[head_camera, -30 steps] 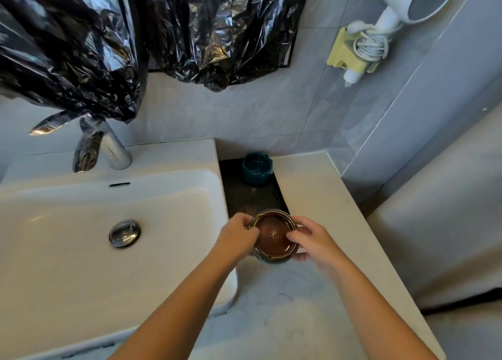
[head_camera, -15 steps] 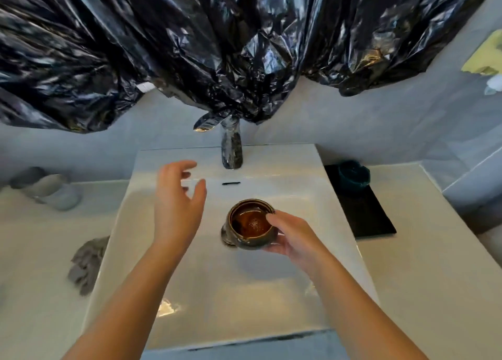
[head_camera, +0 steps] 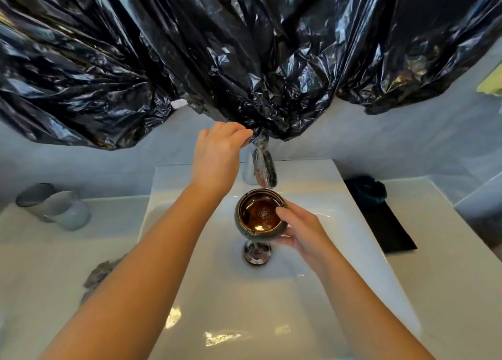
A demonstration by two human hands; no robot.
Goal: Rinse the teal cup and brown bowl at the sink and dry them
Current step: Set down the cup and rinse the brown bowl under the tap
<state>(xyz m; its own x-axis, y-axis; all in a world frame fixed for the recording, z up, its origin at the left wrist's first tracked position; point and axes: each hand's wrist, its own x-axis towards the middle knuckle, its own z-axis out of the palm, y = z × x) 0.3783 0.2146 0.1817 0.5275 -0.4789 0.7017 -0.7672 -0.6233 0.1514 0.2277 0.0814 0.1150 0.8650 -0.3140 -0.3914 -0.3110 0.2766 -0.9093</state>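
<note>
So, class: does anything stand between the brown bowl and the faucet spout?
Nothing visible. The right hand holds the brown bowl just below the faucet spout; the left hand is up beside it, not between.
</note>
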